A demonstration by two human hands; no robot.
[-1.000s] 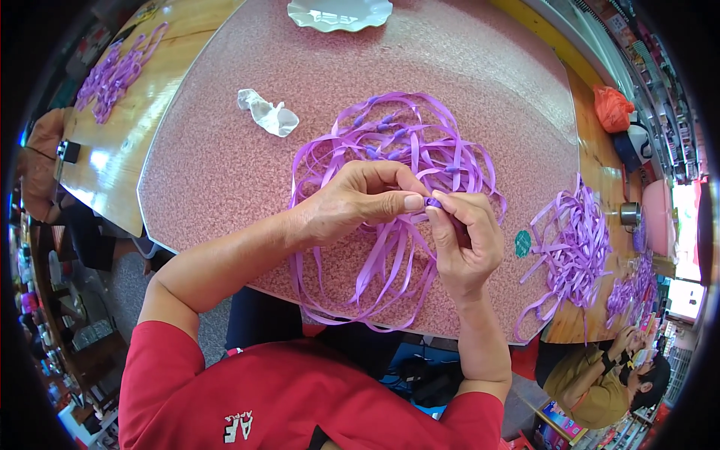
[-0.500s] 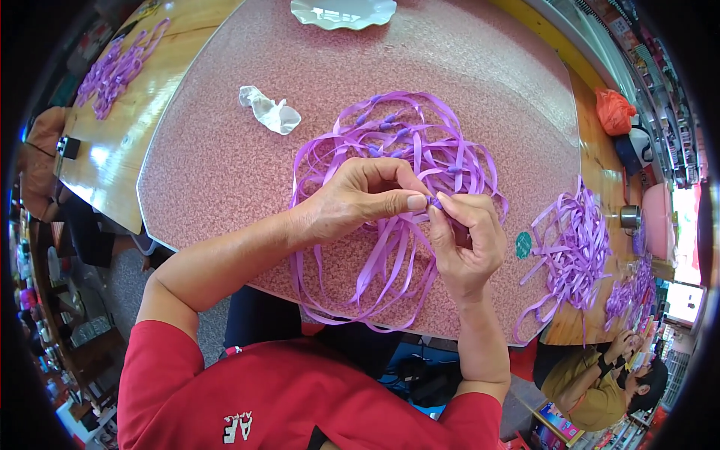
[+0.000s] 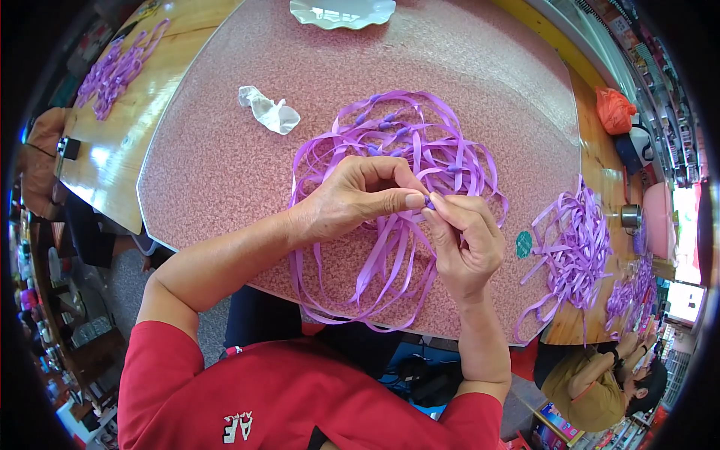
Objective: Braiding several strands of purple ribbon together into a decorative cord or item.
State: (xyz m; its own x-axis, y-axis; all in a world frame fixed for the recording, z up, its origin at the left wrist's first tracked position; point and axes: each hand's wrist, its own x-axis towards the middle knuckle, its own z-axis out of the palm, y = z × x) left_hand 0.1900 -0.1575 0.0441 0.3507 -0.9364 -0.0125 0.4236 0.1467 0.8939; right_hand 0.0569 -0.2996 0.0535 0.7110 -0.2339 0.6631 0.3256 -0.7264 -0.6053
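Note:
Over the table's middle, my left hand [image 3: 346, 193] and my right hand [image 3: 472, 247] meet fingertip to fingertip. Between them they pinch a small dark purple clip [image 3: 429, 202], partly covered by my thumbs and forefingers. Light purple ribbon straps [image 3: 375, 259] run below my hands toward the near edge. Under and beyond my hands spreads a loose heap of looped purple ribbon [image 3: 457, 142], with several darker purple clips [image 3: 402, 132] on its strands. My palms hide part of this heap.
On the pink-patterned tabletop [image 3: 217, 180] are crumpled clear plastic [image 3: 270, 111] at left and a white scalloped dish [image 3: 342, 10] at the far edge. Another ribbon heap [image 3: 577, 251] lies right, more ribbon [image 3: 116, 71] far left. A person [image 3: 600, 382] sits at lower right.
My fingertips have shifted very slightly left around the small clip, still pinching it. The person at lower right has moved their arms and head a little.

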